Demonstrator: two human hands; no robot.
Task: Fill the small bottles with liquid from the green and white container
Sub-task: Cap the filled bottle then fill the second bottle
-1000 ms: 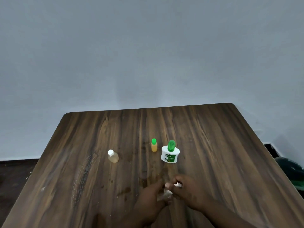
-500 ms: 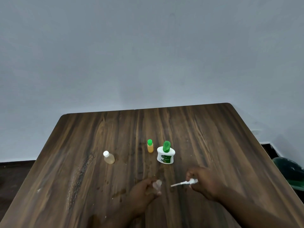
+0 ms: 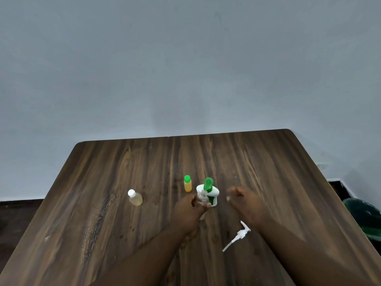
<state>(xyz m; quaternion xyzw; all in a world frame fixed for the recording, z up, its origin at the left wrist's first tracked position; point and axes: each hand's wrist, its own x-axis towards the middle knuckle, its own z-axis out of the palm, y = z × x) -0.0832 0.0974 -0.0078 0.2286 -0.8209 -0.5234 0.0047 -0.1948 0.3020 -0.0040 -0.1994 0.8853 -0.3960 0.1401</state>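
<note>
The green and white container (image 3: pixel 212 193) stands upright near the middle of the wooden table (image 3: pixel 268 166). My left hand (image 3: pixel 189 211) grips a small clear open bottle (image 3: pixel 203 197) just in front of the container. My right hand (image 3: pixel 244 203) is empty with fingers apart, a little to the right of the container. A white pump top with its tube (image 3: pixel 237 237) lies on the table below my right hand. A small orange bottle with a green cap (image 3: pixel 187 184) stands left of the container. A yellowish bottle with a white cap (image 3: pixel 135 198) stands further left.
A grey wall rises behind the table's far edge. A dark green object (image 3: pixel 365 217) sits on the floor beyond the right table edge. Small wet spots mark the wood in front of my left arm.
My right hand has let go of the pump top, which now lies on the table, and has moved up toward the container. My left hand carried the clear bottle forward to the container.
</note>
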